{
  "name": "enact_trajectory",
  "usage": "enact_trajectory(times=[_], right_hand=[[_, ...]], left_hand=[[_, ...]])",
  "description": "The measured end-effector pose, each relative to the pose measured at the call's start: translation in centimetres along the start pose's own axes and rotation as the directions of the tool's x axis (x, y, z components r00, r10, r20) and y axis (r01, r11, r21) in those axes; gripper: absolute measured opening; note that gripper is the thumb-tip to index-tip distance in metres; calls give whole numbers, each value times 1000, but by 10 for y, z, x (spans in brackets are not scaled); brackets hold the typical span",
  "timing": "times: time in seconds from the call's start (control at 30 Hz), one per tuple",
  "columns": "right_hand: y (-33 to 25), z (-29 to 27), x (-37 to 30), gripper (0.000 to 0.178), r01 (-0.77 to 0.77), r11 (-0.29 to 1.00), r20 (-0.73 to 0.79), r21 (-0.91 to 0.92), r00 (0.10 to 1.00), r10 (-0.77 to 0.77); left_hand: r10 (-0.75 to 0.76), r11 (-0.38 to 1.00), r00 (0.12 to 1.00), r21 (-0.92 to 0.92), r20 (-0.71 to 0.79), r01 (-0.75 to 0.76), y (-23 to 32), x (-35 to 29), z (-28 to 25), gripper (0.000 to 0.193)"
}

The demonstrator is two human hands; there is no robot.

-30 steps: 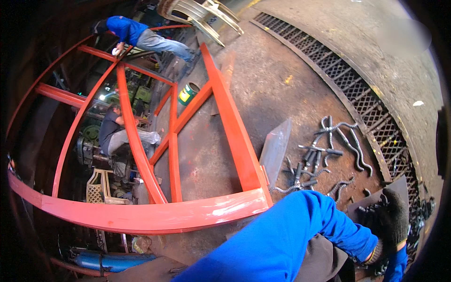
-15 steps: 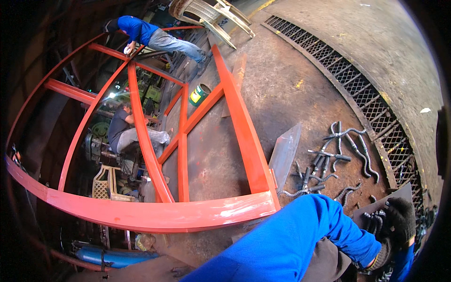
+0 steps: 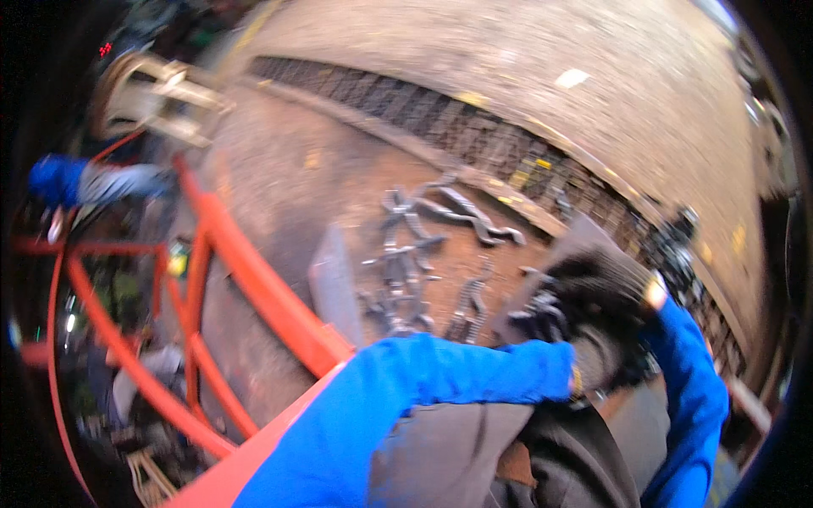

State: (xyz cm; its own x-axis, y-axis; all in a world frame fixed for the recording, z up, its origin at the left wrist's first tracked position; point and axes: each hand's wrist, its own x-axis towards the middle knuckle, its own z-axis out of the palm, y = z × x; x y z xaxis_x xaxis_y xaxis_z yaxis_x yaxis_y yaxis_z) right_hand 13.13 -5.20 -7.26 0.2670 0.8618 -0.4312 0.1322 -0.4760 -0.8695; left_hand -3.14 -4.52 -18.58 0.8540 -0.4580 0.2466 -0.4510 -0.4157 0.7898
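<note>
Both my hands wear dark knit gloves below blue sleeves. My left hand [image 3: 595, 360] and my right hand [image 3: 600, 284] are close together, the right one just beyond the left. They are over a grey metal plate [image 3: 584, 233] that bears short dark metal pieces [image 3: 542, 317]. Blur and the gloves hide my fingers, so any grip cannot be made out. Left of the plate, several ribbed, bent steel bars [image 3: 474, 212] lie on the brown floor. Shorter wavy bars [image 3: 470, 300] are nearer to the plate.
A large red steel frame [image 3: 254, 271] fills the left side. Beside it stands a grey sheet-metal piece [image 3: 334, 279]. A mesh floor grate [image 3: 440, 123] runs diagonally beyond the bars. One person in blue [image 3: 59, 180] is at the far left, near a pale plastic chair [image 3: 161, 97].
My view has swung to the right, so the red frame has shifted left and my hands are nearer the middle. Both forearms now show more fully. The picture has become blurred.
</note>
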Motion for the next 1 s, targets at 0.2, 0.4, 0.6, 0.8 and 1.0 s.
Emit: enact_trajectory(times=[0.2, 0.4, 0.6, 0.8, 1.0], right_hand=[[5, 6, -52, 38, 168, 983, -422, -80, 887, -186], [12, 7, -135, 37, -214, 968, -794, 131, 562, 231], [46, 54, -166, 36, -242, 922, -793, 302, 473, 384], [13, 48, -158, 24, -114, 992, -865, 61, 489, 109], [-4, 26, -118, 32, -66, 975, -579, -213, 812, -72]], left_hand=[[-39, 977, 998, 209, 39, 30, 42, 25, -77, 38], [-178, 939, 958, 329, 227, 96, 56, 41, -102, 46], [-121, 912, 976, 409, 180, 38, 60, 30, -98, 52], [-219, 908, 962, 395, 165, 139, 63, 34, -95, 42], [-155, 948, 967, 307, 201, 89, 50, 15, -75, 38]])
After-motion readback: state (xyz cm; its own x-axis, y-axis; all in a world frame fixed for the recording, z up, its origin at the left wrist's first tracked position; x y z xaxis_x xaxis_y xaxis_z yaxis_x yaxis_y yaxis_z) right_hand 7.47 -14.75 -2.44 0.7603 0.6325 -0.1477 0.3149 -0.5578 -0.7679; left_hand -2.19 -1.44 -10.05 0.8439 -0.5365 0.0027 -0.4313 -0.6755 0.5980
